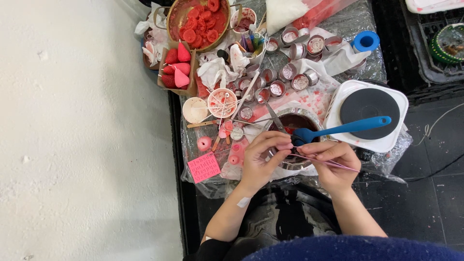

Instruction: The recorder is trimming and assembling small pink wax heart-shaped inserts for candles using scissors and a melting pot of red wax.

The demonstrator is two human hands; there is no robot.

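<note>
My left hand (263, 157) and my right hand (333, 162) meet over a metal pot (295, 121) of dark red wax. Together they pinch a thin pink stick (333, 163) that runs out to the right under my right fingers. A small dark thing sits between the fingertips; what it is stays unclear. A blue spatula (345, 128) rests in the pot, its handle lying over a white hot plate (369, 113) with a black disc. The pot's near rim is hidden by my hands.
Small metal cups (299, 81) crowd the table's middle. A brass bowl (197, 21) of red wax pieces stands at the back left, beside red and pink strawberry-shaped candles (176, 65). A pink mould (203, 166), a bowl of wicks (222, 102) and a blue tape roll (366, 41) lie around.
</note>
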